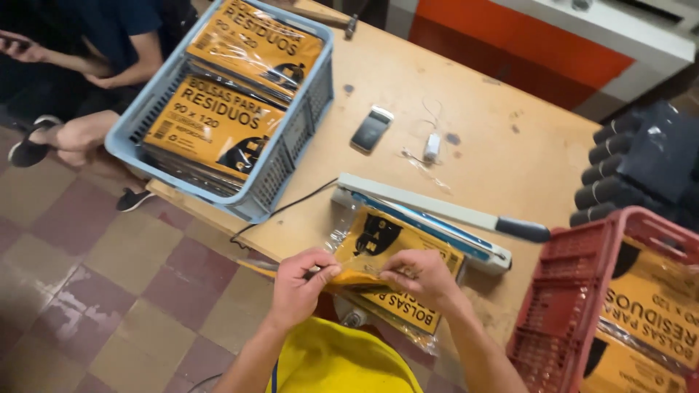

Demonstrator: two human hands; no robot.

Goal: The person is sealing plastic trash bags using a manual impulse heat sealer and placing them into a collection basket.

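My left hand (302,280) and my right hand (419,276) both pinch the near edge of a clear plastic packet with an orange-yellow printed card inside (386,244). The packet lies on the wooden table (466,94), its far end at the jaw of a white and blue heat sealer (429,218) with a dark handle at its right end. More of the same packets lie under it near the table's front edge.
A blue crate (291,145) stacked with orange packets stands at the table's left corner. A red crate (561,291) with packets stands at right. A phone (370,129) and small white device (432,145) lie mid-table. Black rolls (608,171) are stacked right. A seated person (87,138) is at the upper left.
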